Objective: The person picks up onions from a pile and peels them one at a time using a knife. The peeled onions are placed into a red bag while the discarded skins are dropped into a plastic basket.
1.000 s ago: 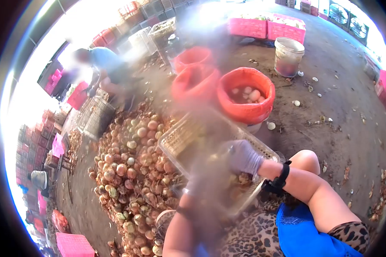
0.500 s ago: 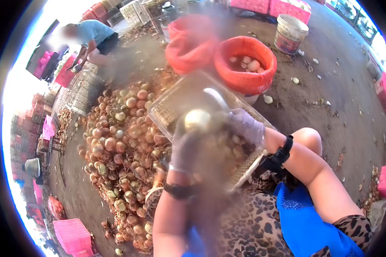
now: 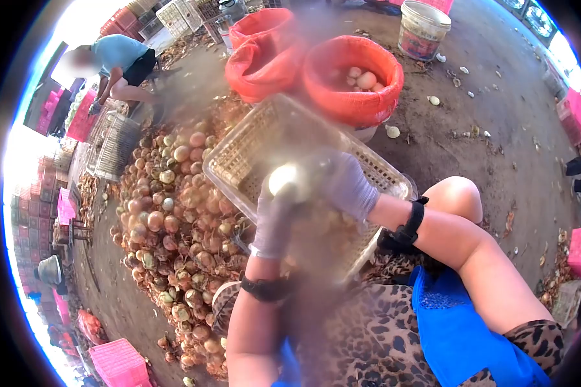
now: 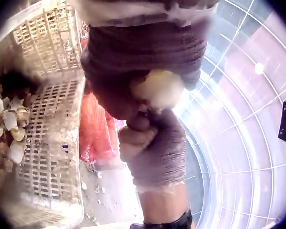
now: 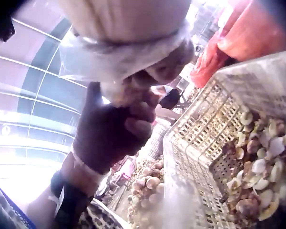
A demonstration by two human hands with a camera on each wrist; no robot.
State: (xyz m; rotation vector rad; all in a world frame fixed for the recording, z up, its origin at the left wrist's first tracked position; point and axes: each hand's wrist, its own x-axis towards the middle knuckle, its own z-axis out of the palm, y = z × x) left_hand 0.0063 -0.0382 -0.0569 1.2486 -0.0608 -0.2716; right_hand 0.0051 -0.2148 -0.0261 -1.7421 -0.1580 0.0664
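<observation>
A pale peeled onion sits in the gloved left hand, whose fingers curl round it above a crate. Close against it is the gloved right hand, its fingers bent at the onion's edge; blur and the hand itself hide whether it holds anything. In the right wrist view the right hand is above the left hand, the two meeting at the onion. The plastic crate holds pale and brown pieces, seen best in the right wrist view.
Unpeeled onions are heaped left of the crate. Beyond it stand red-lined buckets, one with pale onions inside, and a white bucket. Another person bends over a pink crate. A pink basket lies lower left.
The left hand has come up beside the right hand, with the pale onion now visible in it. A white curved shape seen near the right hand half a second ago no longer shows.
</observation>
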